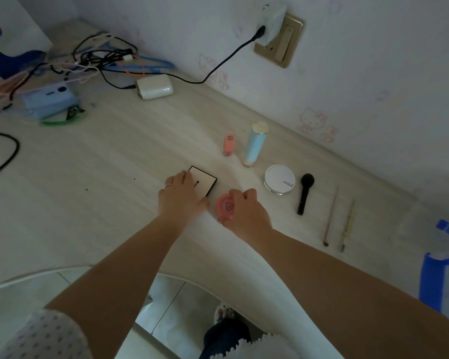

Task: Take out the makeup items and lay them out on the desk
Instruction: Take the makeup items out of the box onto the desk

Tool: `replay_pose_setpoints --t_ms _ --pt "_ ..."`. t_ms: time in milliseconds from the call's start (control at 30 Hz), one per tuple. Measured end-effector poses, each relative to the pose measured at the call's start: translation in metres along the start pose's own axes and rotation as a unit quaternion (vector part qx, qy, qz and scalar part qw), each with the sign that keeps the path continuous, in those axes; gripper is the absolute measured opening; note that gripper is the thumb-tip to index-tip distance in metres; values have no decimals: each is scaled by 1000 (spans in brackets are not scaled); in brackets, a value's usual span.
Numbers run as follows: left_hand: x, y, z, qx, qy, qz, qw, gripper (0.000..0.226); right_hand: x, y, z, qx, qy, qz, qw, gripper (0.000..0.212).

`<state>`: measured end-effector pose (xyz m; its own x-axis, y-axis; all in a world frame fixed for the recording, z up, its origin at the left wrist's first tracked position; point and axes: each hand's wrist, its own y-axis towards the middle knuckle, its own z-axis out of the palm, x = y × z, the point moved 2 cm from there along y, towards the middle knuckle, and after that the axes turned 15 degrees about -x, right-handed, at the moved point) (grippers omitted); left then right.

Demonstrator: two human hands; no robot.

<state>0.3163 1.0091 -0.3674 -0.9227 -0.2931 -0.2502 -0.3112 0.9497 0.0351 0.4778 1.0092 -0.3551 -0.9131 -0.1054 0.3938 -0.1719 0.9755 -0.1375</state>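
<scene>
A dotted sleeve (47, 335) and two bare forearms are reaching forward from the near edge over the pale wood-grain desk (88, 203). The right hand (244, 213) is curling its fingers and thumb around a round pink compact (226, 206), holding it at the desk surface. Just beside it, the left hand (182, 195) — a ring showing on one finger — is lying flat with straight fingers on a white square palette with a black edge (204, 180), pressing on its near corner.

To the right of the right hand, a black powder brush (305, 193), a thin brown brush (331, 216) and a pale pencil (347, 225) are lying side by side, apart from one another. Just beyond the right hand, a round white cushion compact (279, 179) is lying flat. Farther off, a light-blue tube (254, 143) and a small pink lip tint (228, 142) are standing near the wall.

Far beyond the left hand, a white charger (154, 86) and tangled cables (101, 58) are lying — one black lead is running up to a wall socket (278, 40).
</scene>
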Motion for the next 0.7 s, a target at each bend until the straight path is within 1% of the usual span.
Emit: replay_pose_setpoints --t_ms 67,233,367,433,533,600,700 --pt "4 6 3 8 -17 -6 1000 74 1 4 2 -6 5 1 1000 68" --pt "7 14 6 16 -54 -24 998 68 0 10 6 -21 21 4 1000 66" --pt "8 12 2 2 -80 -37 996 72 -1 12 4 -4 38 14 999 82" --pt "4 10 -8 -36 -123 -44 991 72 -1 10 -4 -18 88 41 995 83" --pt "-15 3 -37 -113 -233 -23 966 50 -5 3 -29 -89 190 56 976 71" --pt "-35 -1 -60 -124 -282 6 951 34 -11 -4 -49 -123 219 48 967 65" --pt "-70 -12 -90 -118 -321 61 938 25 -28 -18 -80 -157 248 71 953 60"
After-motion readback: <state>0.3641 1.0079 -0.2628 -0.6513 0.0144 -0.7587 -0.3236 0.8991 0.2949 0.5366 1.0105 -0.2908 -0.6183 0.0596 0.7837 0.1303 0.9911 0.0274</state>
